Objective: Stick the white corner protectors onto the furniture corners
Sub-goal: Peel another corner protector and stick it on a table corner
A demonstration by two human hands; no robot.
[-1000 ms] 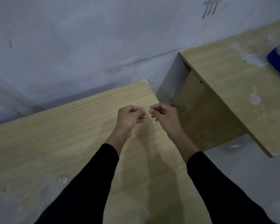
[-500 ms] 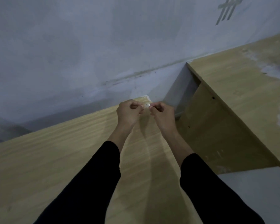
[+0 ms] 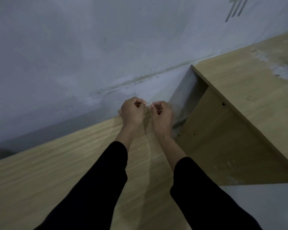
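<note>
My left hand [image 3: 132, 112] and my right hand [image 3: 161, 115] are raised together over the far right corner of the low wooden table [image 3: 56, 171]. Both pinch a small white corner protector [image 3: 149, 103] between thumb and fingertips; only a sliver of it shows between them. The table's far corner itself is hidden behind my hands. Black sleeves cover both forearms.
A grey-blue wall [image 3: 106, 47] runs right behind the table. To the right stands a taller wooden desk [image 3: 249, 90] with worn white patches, its side panel [image 3: 219, 138] facing the table across a narrow gap. Pale floor [image 3: 264, 205] shows at the lower right.
Both hands have moved forward with the protector, from above the middle of the table out to its far corner by the wall. The view has shifted toward the wall.
</note>
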